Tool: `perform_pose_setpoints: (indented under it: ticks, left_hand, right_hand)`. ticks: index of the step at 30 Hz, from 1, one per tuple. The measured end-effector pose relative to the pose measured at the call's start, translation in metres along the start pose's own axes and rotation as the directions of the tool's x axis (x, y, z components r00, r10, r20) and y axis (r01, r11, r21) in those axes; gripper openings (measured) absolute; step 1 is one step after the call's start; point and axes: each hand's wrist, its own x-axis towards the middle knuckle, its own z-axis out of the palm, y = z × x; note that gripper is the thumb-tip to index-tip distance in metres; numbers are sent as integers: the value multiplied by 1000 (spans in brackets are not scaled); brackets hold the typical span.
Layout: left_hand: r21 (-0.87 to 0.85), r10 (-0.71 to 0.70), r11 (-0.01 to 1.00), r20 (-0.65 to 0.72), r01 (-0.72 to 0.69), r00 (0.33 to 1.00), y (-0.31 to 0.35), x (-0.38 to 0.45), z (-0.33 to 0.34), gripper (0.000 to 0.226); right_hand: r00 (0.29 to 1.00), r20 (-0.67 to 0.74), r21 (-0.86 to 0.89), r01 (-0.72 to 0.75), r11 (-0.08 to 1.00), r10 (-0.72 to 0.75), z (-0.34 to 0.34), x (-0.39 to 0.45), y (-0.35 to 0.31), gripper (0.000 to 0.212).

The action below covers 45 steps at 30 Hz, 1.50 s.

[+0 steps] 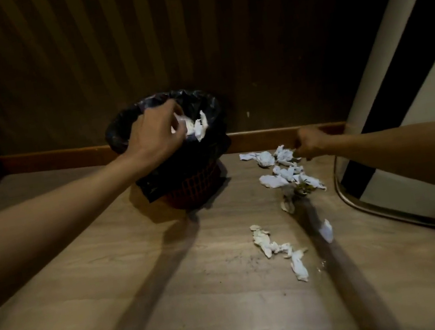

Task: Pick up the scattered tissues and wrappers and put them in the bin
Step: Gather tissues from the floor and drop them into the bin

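While your left hand (156,130) hovers over the bin (179,154), fingers curled around a white tissue wad (185,127) right at the bag-lined mouth, you look to be mid-drop. Next move, by my reading: let the fingers go slack so the wad falls inside, clear of the rim. Your right hand (309,142) is at the far cluster of tissues (283,166), right of the bin; it's blurred, fingers drawn together, apparently pinching a piece, though I cannot tell for sure.

Count: one bin, far centre against the skirting. Loose litter on the wooden floor (174,288) sits in three patches: the far cluster, roughly six or seven pieces with a darker wrapper scrap (301,187) at its near end; a near strip of crumpled tissue (279,250); one small lone piece (326,230) just right of it.
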Motion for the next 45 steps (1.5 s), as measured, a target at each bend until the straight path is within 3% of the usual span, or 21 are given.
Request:
perform_pose_setpoints:
  ticks: [3,5,9,12,18,20,24,27,29,32,35,37,39,42,45]
  left_hand:
    - [76,239,965,128,-249,963,29,-25,23,19]
    - [97,283,943,266,-318,921,45,-39,46,21]
    - [3,215,969,486,-247,847,65,-57,99,17]
    - [-104,183,983,662,-153,727,73,-69,146,19]
    - [-57,90,995,879,-83,469,97,-114,240,78]
    - [-106,126,992,912,-74,391,103,-126,257,89]
    - [-269,326,944,845,-190,424,96,-140,273,64]
    - [-364,391,919,792,-150,468,86,-142,279,39]
    - [-392,374,916,762,-82,529,82,-142,282,30]
    - [-431,362,901,693,-44,623,89,-141,282,34]
    - [-468,417,878,641,-102,645,111,-146,278,45]
    - [-500,493,847,610,-181,621,127,-150,277,52]
    - [-514,553,824,641,-238,532,141,-155,279,60]
    - [-535,633,774,677,-340,375,151,-159,288,68]
    - [-583,720,693,593,-425,361,151,-159,297,48]
  right_hand:
    - [988,154,-101,12,995,4,14,1,22,32]
    - [979,204,-157,36,987,-3,22,0,31,40]
    - [976,215,-234,33,972,18,35,8,51,48]
    - [976,208,-207,-14,978,58,46,17,63,56]
    - [960,237,-139,-120,983,150,82,37,80,87]
    - [956,258,-147,-103,984,139,95,44,84,97]
    - [970,239,-219,11,976,43,118,62,90,90]
    - [970,241,-255,54,965,9,135,67,96,52]
    - [981,195,-242,54,969,-6,145,69,101,41]
    - [991,128,-77,-22,997,32,153,73,104,72]
    - [992,121,27,-47,999,43,157,74,97,98]
    - [989,148,32,-29,999,24,157,74,91,104]
    - [984,178,-26,7,1000,-2,161,74,89,99]
    - [985,168,-115,59,992,-39,163,75,83,58]
    - [981,169,-89,112,990,-95,155,74,81,38]
